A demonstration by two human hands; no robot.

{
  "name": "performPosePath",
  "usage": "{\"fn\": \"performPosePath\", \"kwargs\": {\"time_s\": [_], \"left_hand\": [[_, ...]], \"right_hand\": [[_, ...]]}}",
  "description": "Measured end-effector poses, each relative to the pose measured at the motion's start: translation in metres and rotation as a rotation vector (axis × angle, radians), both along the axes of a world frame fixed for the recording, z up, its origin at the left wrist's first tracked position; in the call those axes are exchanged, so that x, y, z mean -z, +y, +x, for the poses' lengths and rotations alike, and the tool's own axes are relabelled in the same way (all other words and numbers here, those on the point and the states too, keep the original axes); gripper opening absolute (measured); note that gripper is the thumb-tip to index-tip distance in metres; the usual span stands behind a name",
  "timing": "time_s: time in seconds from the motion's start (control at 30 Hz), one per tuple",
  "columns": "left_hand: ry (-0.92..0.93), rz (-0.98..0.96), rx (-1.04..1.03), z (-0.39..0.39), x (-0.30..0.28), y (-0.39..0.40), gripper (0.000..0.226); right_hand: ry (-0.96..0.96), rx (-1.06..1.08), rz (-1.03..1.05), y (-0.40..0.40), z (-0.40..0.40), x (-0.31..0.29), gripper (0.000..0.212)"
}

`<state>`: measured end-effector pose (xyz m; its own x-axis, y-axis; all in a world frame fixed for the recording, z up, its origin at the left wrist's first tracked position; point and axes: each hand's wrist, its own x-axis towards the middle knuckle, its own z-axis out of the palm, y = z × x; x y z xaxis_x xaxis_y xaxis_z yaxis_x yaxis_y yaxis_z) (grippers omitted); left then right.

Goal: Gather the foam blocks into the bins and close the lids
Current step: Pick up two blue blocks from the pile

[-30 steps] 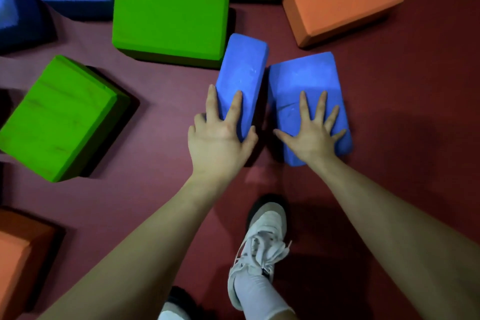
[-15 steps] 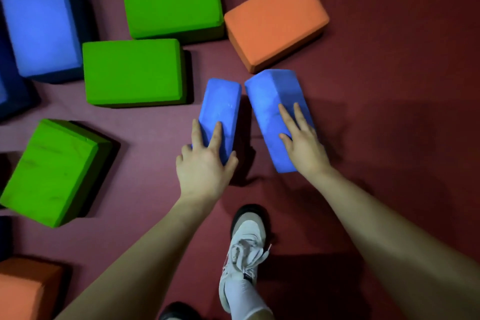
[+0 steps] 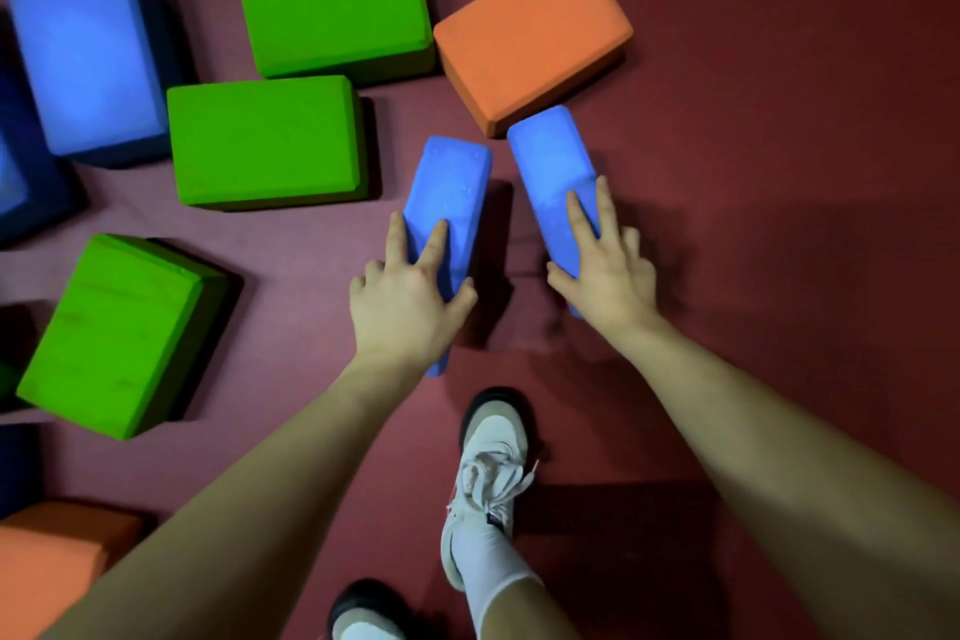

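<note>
Two blue foam blocks stand on edge side by side on the red floor. My left hand [image 3: 410, 296] grips the near end of the left blue block [image 3: 452, 187], fingers on its top and left side, thumb on the right side. My right hand [image 3: 605, 265] grips the near end of the right blue block [image 3: 553, 166], thumb on its left side, fingers over the top and right. The right block's far end touches an orange block [image 3: 530, 31]. No bin is in view.
Three green blocks [image 3: 332, 3] [image 3: 265, 138] [image 3: 114, 327] lie to the left, with a large blue block [image 3: 83, 52] at far left and another orange block [image 3: 47, 566] at bottom left. My white shoe [image 3: 488, 473] stands just below the hands. Bare red floor stretches to the right.
The right blue block went from lying flat to standing on its edge, and my right hand closed round it. The left hand kept its grip. The view has pulled back a little.
</note>
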<state>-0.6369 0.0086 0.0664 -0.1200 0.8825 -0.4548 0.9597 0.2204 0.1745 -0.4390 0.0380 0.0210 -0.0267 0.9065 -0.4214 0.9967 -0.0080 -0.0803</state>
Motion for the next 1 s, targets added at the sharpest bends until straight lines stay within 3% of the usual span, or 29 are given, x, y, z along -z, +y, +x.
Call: {"fn": "performPosePath", "kwargs": {"time_s": [0.27, 0.5, 0.67, 1.0], "left_hand": [[-0.023, 0.004, -0.082, -0.024, -0.103, -0.042, 0.066], [-0.154, 0.105, -0.242, -0.062, -0.264, -0.122, 0.066], [-0.156, 0.179, -0.353, -0.098, -0.372, -0.199, 0.065], [-0.062, 0.232, -0.583, -0.137, -0.494, -0.336, 0.064]], "right_hand": [[0.079, -0.085, 0.007, -0.033, -0.035, -0.136, 0.072], [0.172, -0.085, 0.105, -0.103, -0.097, -0.297, 0.071], [0.195, -0.155, 0.066, -0.159, -0.141, -0.402, 0.07], [0.265, -0.461, 0.067, -0.249, -0.198, -0.519, 0.069]]}}
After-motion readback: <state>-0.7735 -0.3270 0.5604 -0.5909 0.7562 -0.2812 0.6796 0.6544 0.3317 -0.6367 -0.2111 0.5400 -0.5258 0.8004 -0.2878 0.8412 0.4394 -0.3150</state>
